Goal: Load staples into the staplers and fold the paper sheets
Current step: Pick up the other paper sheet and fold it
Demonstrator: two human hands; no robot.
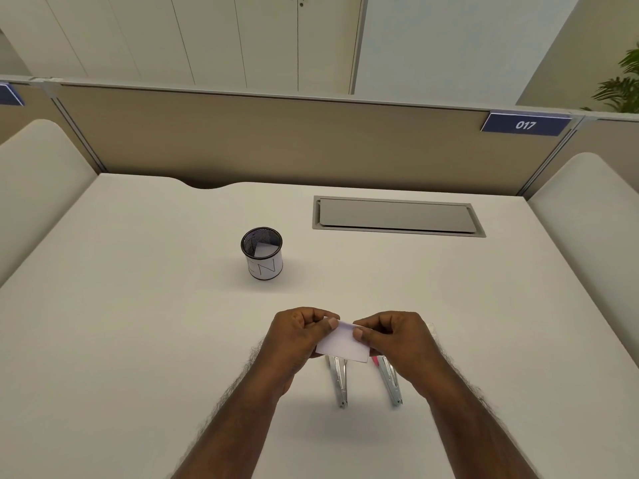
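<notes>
Head view: both hands pinched a small folded paper above two staplers.
Left hand (297, 335) and right hand (392, 335) gripped paper (342, 344) at its upper corners; probably light, floppy, best pinched near edges. Staplers (339, 382) lay on desk (138, 340).

Left hand (297, 335) and right hand (392, 337) pinch a folded white paper (342, 344) above the desk (138, 323). Two staplers (339, 382) (389, 380) lie below it. Mesh cup (261, 252) farther back, paper inside.
</notes>
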